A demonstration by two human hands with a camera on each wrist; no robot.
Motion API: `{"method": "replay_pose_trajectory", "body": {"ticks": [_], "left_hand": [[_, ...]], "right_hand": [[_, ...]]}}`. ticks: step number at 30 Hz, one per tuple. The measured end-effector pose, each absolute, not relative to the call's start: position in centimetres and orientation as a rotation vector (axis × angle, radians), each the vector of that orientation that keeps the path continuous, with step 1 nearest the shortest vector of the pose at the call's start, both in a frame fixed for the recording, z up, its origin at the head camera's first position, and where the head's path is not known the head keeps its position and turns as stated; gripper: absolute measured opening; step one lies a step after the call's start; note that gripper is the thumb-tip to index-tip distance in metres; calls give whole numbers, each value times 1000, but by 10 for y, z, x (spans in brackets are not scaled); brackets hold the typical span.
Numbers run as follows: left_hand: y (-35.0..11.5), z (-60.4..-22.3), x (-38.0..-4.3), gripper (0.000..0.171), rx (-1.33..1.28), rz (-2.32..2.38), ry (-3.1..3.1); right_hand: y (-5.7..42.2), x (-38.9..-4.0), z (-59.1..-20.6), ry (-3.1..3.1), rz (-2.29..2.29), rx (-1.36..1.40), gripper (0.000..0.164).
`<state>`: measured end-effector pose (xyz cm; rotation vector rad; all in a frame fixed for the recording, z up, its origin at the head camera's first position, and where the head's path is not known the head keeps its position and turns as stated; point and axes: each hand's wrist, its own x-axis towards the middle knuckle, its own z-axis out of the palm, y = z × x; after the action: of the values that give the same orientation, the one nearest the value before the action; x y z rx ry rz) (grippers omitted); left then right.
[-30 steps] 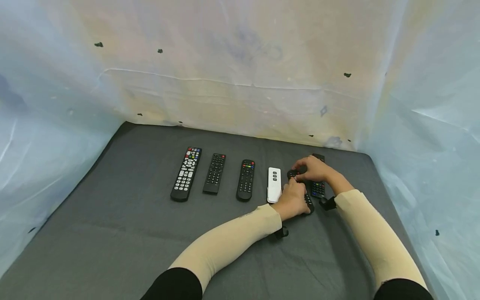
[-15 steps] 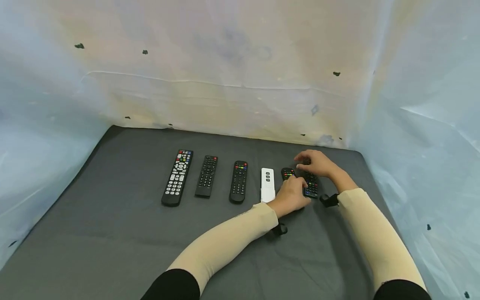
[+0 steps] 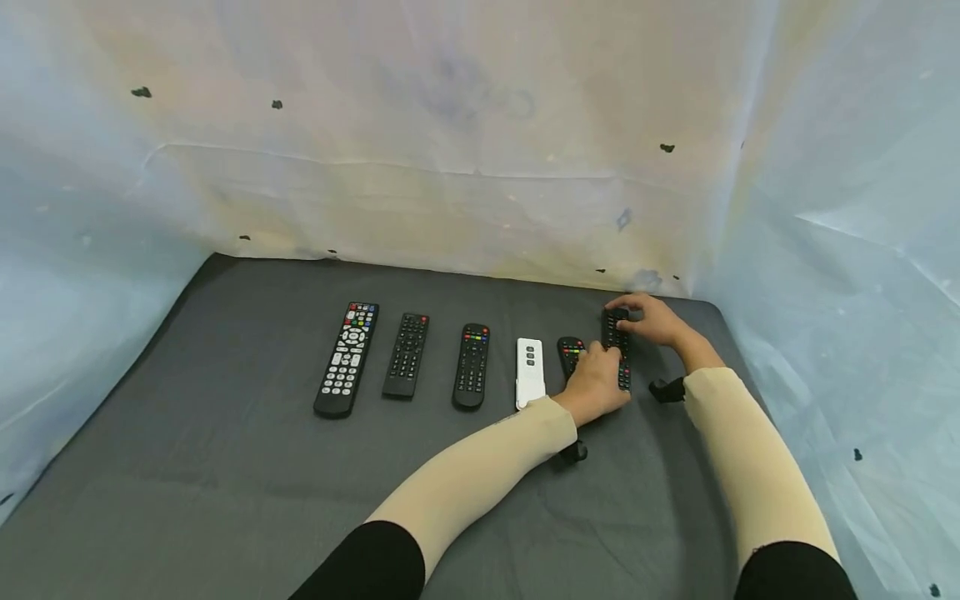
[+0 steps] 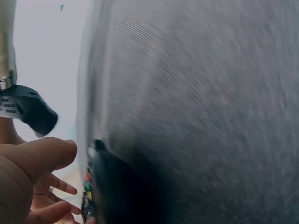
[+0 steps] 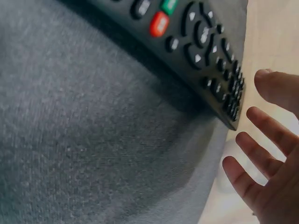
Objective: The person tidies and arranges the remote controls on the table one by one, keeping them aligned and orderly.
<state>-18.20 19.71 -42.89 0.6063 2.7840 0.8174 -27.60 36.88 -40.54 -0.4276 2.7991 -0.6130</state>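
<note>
A slim black remote control (image 3: 613, 337) lies at the right end of a row on the grey cloth. My right hand (image 3: 656, 322) is at its far end, thumb and fingers to either side of it. In the right wrist view the fingers (image 5: 245, 179) are straight and spread beside the end of the remote. My left hand (image 3: 596, 385) is over the near part of another black remote (image 3: 570, 350) with coloured buttons, hiding most of it. Its fingertips reach the edge of the rightmost remote. The thumb (image 4: 51, 156) is extended in the left wrist view.
To the left lie a white remote (image 3: 530, 371), a black remote with coloured buttons (image 3: 471, 367), a smaller black one (image 3: 406, 357) and a large one with white buttons (image 3: 347, 358). Pale sheeting (image 3: 420, 192) hangs behind the grey cloth (image 3: 285, 467) and along both sides.
My right hand has left the second remote from the right for the far end of the rightmost one. My left hand has shifted slightly right. The head view has turned a little right.
</note>
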Motion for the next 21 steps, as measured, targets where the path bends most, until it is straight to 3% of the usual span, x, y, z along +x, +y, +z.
{"method": "replay_pose_trajectory", "body": {"ticks": [21], "left_hand": [[214, -429, -206, 73, 601, 702, 2759]], "right_hand": [[380, -287, -420, 2751, -622, -369, 42]]}}
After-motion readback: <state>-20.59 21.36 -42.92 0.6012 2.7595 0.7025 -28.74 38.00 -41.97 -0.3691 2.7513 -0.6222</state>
